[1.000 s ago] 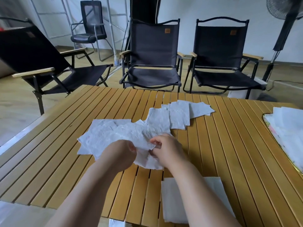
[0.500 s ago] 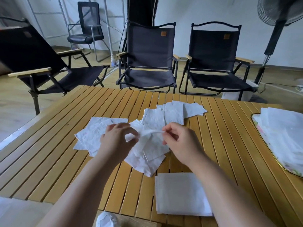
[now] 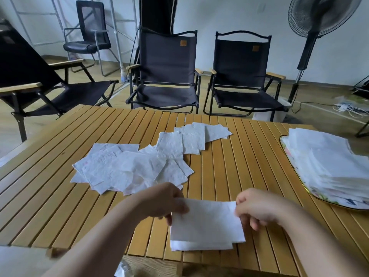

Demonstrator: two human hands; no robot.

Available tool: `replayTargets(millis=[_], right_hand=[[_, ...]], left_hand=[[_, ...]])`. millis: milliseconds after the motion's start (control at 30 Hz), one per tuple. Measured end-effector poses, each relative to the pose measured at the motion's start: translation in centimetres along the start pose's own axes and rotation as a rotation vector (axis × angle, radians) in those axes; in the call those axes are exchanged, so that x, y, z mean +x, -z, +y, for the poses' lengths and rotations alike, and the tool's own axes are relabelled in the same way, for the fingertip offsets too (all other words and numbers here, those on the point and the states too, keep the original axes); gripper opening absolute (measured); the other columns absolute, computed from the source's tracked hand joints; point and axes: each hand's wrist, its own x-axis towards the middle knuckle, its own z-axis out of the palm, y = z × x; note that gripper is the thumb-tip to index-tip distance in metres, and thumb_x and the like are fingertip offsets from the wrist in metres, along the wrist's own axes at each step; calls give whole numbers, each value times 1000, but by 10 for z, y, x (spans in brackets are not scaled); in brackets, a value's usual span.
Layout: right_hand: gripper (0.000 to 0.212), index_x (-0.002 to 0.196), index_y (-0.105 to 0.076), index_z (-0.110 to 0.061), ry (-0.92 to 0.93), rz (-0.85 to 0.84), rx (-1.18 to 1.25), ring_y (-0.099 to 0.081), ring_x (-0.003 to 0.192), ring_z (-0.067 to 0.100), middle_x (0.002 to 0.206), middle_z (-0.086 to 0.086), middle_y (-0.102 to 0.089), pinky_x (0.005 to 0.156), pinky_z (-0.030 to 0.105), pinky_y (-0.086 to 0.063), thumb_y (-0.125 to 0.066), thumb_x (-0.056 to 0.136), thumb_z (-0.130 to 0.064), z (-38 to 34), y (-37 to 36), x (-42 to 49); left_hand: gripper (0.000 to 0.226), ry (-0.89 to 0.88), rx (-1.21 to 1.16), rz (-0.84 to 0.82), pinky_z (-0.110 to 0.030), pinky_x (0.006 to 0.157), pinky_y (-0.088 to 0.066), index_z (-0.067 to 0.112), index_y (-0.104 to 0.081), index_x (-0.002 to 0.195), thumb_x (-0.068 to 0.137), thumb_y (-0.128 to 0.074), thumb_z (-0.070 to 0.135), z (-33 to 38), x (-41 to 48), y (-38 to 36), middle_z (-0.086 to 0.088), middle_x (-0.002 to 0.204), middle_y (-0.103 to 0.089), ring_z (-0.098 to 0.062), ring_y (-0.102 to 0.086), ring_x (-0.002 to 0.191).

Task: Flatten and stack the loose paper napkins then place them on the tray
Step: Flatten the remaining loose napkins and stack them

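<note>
The napkin [image 3: 205, 218] sat at 6 o'clock on the table [image 3: 60, 196], spread over a small stack [image 3: 199, 245] by the near edge. Whether it touched that stack or hung just above it, I could not tell. The left hand [image 3: 163, 200] pinched its upper left corner and the right hand [image 3: 257, 206] pinched its upper right corner, fingers curled, with the sheet pulled flat between them.

Paper this thin looked very light, soft and limp, likely to fold on itself and to tear under a hard tug. Holding it by 2 corners seemed right, with a flat palm to smooth it once down. A fan [image 3: 323, 15] stood at 1 o'clock, and any draught could lift a sheet.

The loose pile [image 3: 129, 168] lay at 11 o'clock, wrinkled and overlapping, with more sheets trailing toward 12 o'clock.

The tray [image 3: 339, 207] sat at 3 o'clock, well apart from the hands. It held a tall stack [image 3: 329, 162] of napkins, slightly fanned and covering nearly everything but the rim.
</note>
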Motion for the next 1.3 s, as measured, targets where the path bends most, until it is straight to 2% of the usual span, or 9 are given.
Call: replayTargets(millis=[100, 233, 367, 467, 633, 833, 967, 1133, 1300], right_hand=[[14, 91, -65, -13, -52, 134, -106, -52, 49, 13, 79, 4, -76, 52, 23, -37, -59, 92, -27, -10, -5, 11], [11, 92, -61, -27, 110, 427, 15, -59, 74, 11, 91, -8, -65, 65, 28, -50, -66, 89, -36, -44, -16, 21], [24, 114, -61, -27, 250, 381, 100, -63, 89, 15, 105, -7, -63, 73, 30, -55, -66, 90, -30, -83, -42, 41], [43, 134, -55, -26, 372, 390, 120, -59, 108, 18, 127, -4, -59, 84, 32, -54, -64, 93, -22, -108, -63, 55], [47, 140, -53, -26, 471, 543, 144, -49, 129, 20, 140, -4, -54, 102, 36, -48, -62, 95, -18, -148, -97, 72], [35, 133, -60, -28, 463, 659, 222, -52, 124, 20, 135, -6, -55, 98, 35, -49, -57, 100, -18, -163, -109, 79], [20, 115, -72, -21, 511, 697, 279, -58, 109, 15, 121, -4, -63, 89, 28, -52, -60, 99, -20, -150, -92, 77], [11, 100, -73, -22, 581, 683, 416, -57, 80, -1, 91, -14, -66, 60, 7, -40, -63, 98, -27, -130, -61, 67], [24, 73, -58, -21, 593, 642, 391, -52, 62, 6, 67, -6, -60, 56, 19, -40, -65, 96, -25, -102, -35, 48]], left_hand=[[26, 74, 94, 51, -21, 59, -44, 16, -70, 96, 96, -61, 40, -3, 3, 5, 3, 81, -75, -6, -64, 58], [12, 132, 97, 498, -27, 66, -54, 17, -69, 101, 93, -64, 24, -30, 8, 32, 0, 93, -72, -12, -63, 75], [54, 231, 249, 663, -36, 94, -46, 33, -52, 138, 88, -66, 17, -70, 11, 49, -3, 145, -43, -28, -38, 127], [64, 263, 259, 671, -43, 99, -45, 39, -43, 145, 87, -68, 26, -85, 16, 50, 1, 157, -27, -29, -23, 139], [28, 183, 136, 845, -39, 89, -50, 37, -68, 119, 93, -65, 29, -93, 24, 52, 6, 138, -55, -25, -44, 125], [11, 106, 173, 921, -35, 94, -43, 28, -78, 99, 89, -73, 29, -92, 17, 59, 5, 125, -66, -25, -51, 119], [7, 17, 196, 857, -42, 96, -45, 33, -77, 93, 87, -74, 35, -75, 5, 63, 12, 125, -65, -21, -50, 121], [16, 71, 219, 802, -46, 101, -43, 36, -71, 104, 88, -72, 34, -66, 1, 58, 12, 125, -63, -19, -50, 121], [24, -18, 38, 750, -40, 72, -50, 9, -74, 92, 93, -66, 32, -56, -6, 57, -13, 88, -72, -30, -64, 81]])
